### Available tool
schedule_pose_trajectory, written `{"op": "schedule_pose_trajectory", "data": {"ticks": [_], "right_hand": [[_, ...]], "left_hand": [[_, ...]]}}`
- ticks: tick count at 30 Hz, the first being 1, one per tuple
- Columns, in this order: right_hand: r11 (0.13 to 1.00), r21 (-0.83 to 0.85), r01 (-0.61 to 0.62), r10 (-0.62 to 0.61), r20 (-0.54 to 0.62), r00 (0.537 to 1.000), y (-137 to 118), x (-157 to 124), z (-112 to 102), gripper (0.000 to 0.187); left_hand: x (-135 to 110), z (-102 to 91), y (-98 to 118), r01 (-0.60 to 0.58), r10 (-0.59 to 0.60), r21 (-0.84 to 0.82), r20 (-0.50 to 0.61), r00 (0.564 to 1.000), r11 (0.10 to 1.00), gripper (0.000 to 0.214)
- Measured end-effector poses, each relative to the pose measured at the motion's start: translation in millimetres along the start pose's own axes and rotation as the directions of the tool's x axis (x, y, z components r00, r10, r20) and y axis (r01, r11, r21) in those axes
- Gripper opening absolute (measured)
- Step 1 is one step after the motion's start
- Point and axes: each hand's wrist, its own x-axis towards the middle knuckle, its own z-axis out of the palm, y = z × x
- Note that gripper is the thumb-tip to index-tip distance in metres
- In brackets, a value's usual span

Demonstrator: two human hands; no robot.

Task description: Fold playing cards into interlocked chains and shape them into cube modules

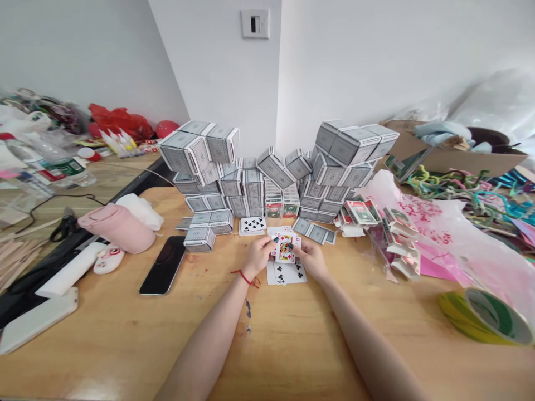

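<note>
Playing cards (pixel 286 252) are pinched between my two hands, face up, with a red-diamond court card on top. My left hand (pixel 259 255), a red string round its wrist, closes on their left side, the thumb on the faces. On the right side my right hand (pixel 312 259) grips them the same way. Loose cards (pixel 288 274), clubs among them, lie on the table just below. Further back, a black-suited card pile (pixel 253 224) lies face up and face-down cards (pixel 314 230) are fanned out. Behind them stand stacked blocks of grey-backed cards (pixel 209 150).
On the left lie a phone (pixel 164 266), a pink bottle (pixel 121 227) and a white power bank (pixel 39 320). To the right are card boxes (pixel 361 213), pink plastic wrap (pixel 418 217) and a yellow tape roll (pixel 485 314). A cardboard box (pixel 455 159) stands behind.
</note>
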Motion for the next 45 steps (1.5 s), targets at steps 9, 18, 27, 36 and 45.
{"op": "schedule_pose_trajectory", "data": {"ticks": [9,18,27,36,45], "right_hand": [[1.0,-0.009,-0.014,0.014,-0.016,1.0,-1,-1,0,0.037],[0.996,0.089,-0.016,0.015,0.015,1.0,-9,-4,2,0.036],[0.998,0.059,0.004,-0.004,-0.002,1.0,-5,-3,2,0.039],[0.99,-0.137,0.016,-0.03,-0.095,0.995,2,-1,1,0.045],[0.995,-0.102,-0.005,-0.002,-0.078,0.997,-1,-3,0,0.047]], "left_hand": [[0,-1.5,-2,-0.016,0.016,0.0,-0.007,1.0,1.0,0.038],[6,-20.2,-2,0.327,-0.18,-0.417,0.353,0.918,0.848,0.026],[6,-16.5,-2,0.344,-0.18,-0.418,0.383,0.906,0.841,0.033],[7,-9.8,3,0.236,-0.144,-0.277,0.315,0.938,0.931,0.031],[8,-2.7,5,0.225,-0.181,-0.194,0.219,0.959,0.955,0.035]]}}
